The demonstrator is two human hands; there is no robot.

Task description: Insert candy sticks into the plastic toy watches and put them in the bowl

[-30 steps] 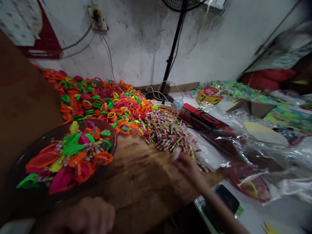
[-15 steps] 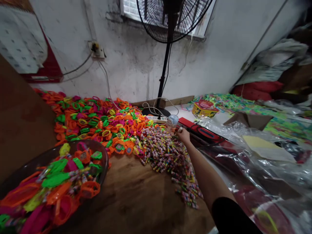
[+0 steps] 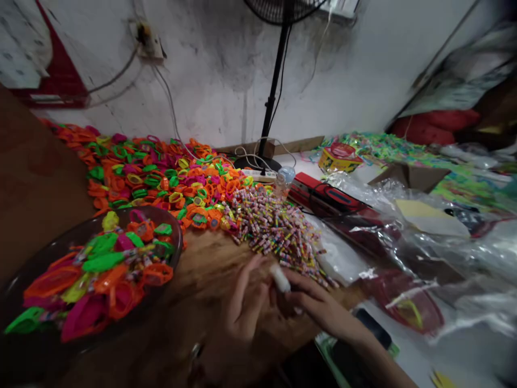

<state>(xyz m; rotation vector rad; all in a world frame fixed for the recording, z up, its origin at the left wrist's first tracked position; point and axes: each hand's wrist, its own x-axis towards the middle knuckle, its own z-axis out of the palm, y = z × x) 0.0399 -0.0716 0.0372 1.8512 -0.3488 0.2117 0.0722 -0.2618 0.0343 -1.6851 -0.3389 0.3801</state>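
Your right hand (image 3: 319, 307) pinches a small white piece (image 3: 279, 279) over the bench (image 3: 218, 269), and your left hand (image 3: 246, 302) curls half open beside it. The bowl (image 3: 169, 237) already holds many filled toys; big heaps of loose toys (image 3: 153, 178) and candy sticks (image 3: 274, 226) remain.

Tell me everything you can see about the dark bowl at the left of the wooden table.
The dark bowl is round, shallow and brownish-black, with a smooth, slightly glossy rim; the material looks like plastic or metal, but I cannot tell which. It sits upright on the wooden table, at its left edge, heaped with neon toy watches in orange, green, pink and yellow, with a few wrapped candies among them. Neither hand touches it; the left hand is closest.
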